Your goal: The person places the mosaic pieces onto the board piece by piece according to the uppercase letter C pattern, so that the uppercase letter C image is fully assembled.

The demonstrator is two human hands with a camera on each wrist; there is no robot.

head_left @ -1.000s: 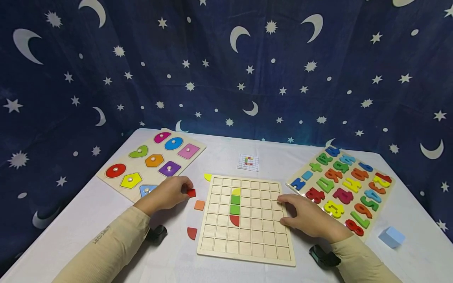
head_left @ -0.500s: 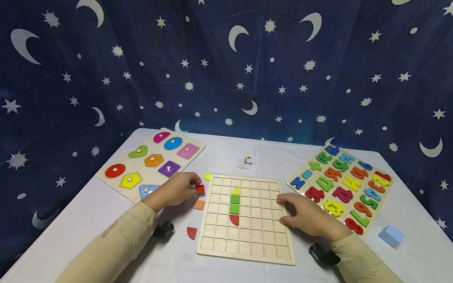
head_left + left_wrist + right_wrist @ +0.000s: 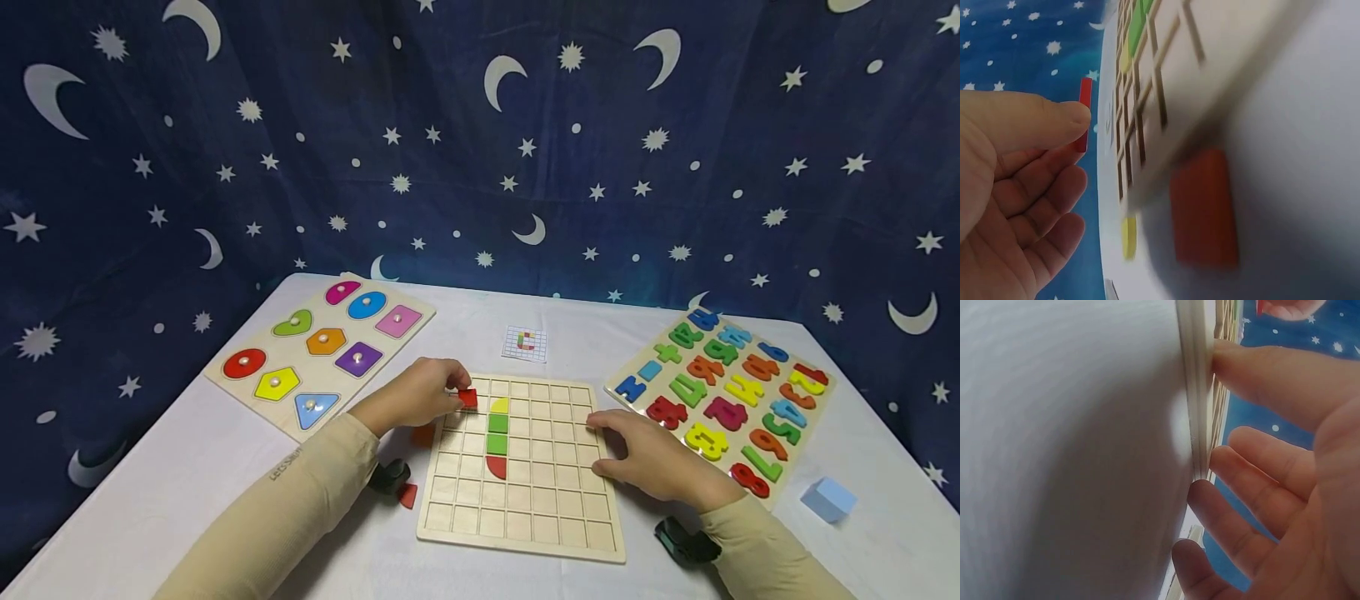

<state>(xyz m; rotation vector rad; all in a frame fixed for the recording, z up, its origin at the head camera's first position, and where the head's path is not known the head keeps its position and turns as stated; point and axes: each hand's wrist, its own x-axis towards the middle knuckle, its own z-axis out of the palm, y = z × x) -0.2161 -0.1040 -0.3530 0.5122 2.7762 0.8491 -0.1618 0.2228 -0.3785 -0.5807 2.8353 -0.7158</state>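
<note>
My left hand (image 3: 420,393) pinches a red square tile (image 3: 468,398) between thumb and fingers, over the upper left of the wooden grid board (image 3: 543,504). In the left wrist view that tile (image 3: 1085,115) stands edge-on. On the board, one column holds a yellow quarter-round tile (image 3: 499,406), two green square tiles (image 3: 498,424) and a red quarter-round tile (image 3: 497,467). At the board's right edge rests my right hand (image 3: 652,458), thumb and fingertips touching the rim with relaxed fingers. An orange square tile (image 3: 423,435) lies left of the board, partly behind my left arm.
A loose red quarter-round (image 3: 408,497) and a yellow tile (image 3: 1129,237) lie left of the board. Behind it is a pattern card (image 3: 525,343). A shape puzzle (image 3: 390,354) stands left, a number puzzle (image 3: 626,379) right, and a blue block (image 3: 828,501) farther right.
My left hand has carried the red square tile rightward from the table onto the board's upper left area. The right hand has stayed at the edge.
</note>
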